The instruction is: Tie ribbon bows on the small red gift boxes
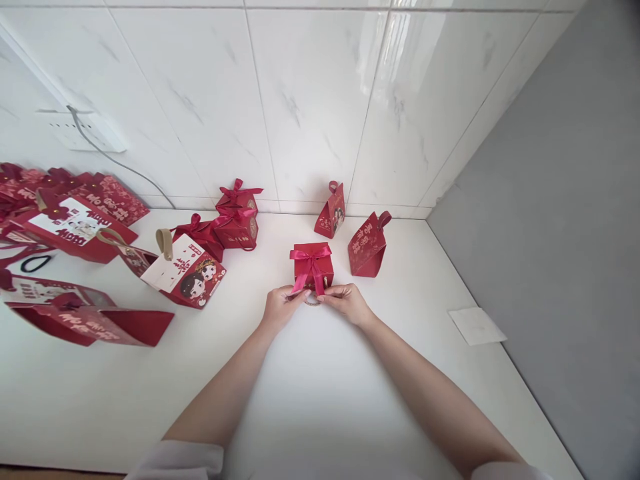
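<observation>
A small red gift box [327, 270] stands on the white table in front of me. Its top carries a pink-red ribbon [311, 257] tied in a bow, with two tails hanging down the near side. My left hand [281, 309] pinches the end of the left tail between thumb and fingers. The end of the right tail is pinched by my right hand [349, 304]. Both hands are low against the box's near face, partly hiding it. A thin twisted cord loop [313, 303] shows on the table between my fingertips.
Behind and right of the box stand two red triangular boxes, one [331, 212] near the tiled wall and another [369, 247] closer. Red ribboned boxes [235, 230] and a handled box [185, 272] are at left, beside several others. A white paper [477, 326] lies at right.
</observation>
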Demonstrator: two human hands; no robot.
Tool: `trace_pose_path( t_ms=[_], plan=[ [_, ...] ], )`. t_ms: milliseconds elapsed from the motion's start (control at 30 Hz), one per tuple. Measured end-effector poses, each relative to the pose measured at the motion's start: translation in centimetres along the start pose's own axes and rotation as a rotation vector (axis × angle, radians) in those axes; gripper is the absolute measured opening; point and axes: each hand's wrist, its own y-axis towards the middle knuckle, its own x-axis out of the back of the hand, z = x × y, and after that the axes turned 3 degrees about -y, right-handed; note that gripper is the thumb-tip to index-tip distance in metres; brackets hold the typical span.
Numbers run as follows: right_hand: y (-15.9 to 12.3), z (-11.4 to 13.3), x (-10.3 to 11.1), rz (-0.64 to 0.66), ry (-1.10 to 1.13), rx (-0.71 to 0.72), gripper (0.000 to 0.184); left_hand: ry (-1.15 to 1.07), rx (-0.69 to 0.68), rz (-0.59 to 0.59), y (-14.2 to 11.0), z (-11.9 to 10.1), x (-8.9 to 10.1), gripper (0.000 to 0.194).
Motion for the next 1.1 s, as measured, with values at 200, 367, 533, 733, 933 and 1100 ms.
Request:
trace_pose_path(
  t_ms=[200, 367, 533, 733, 933, 1100],
  plan=[
    [0.2, 0.2, 1.3, -0.017, -0.068, 0.022, 0.011, 0.150, -0.046, -0.029, 0.6, 0.1, 1.8, 0.028],
    [-0.1, -0.3, 1.1, -0.331, -0.168, 0.054, 0.013, 0.337, -0.150, -0.152, 1.6, 0.3, 3.8, 0.025],
    [0.1, -0.4, 0.4, -0.426, -0.278, 0.065, 0.034, 0.447, -0.183, -0.093, 2.2, 0.0, 3.0, 0.083],
    [0.4, -0.6, -0.3, -0.368, -0.335, 0.041, 0.041, 0.465, -0.123, 0.053, 3.2, 0.1, 3.0, 0.084],
    [1.7, 0.4, -2.4, -0.375, -0.191, 0.049, 0.043, -0.223, -0.044, -0.038, 5.3, -0.9, 2.0, 0.064],
    [2.6, 1.1, -3.1, -0.285, 0.122, 0.125, 0.058, -0.460, 0.000, -0.060, 6.8, -1.5, 0.6, 0.053]
  ],
)
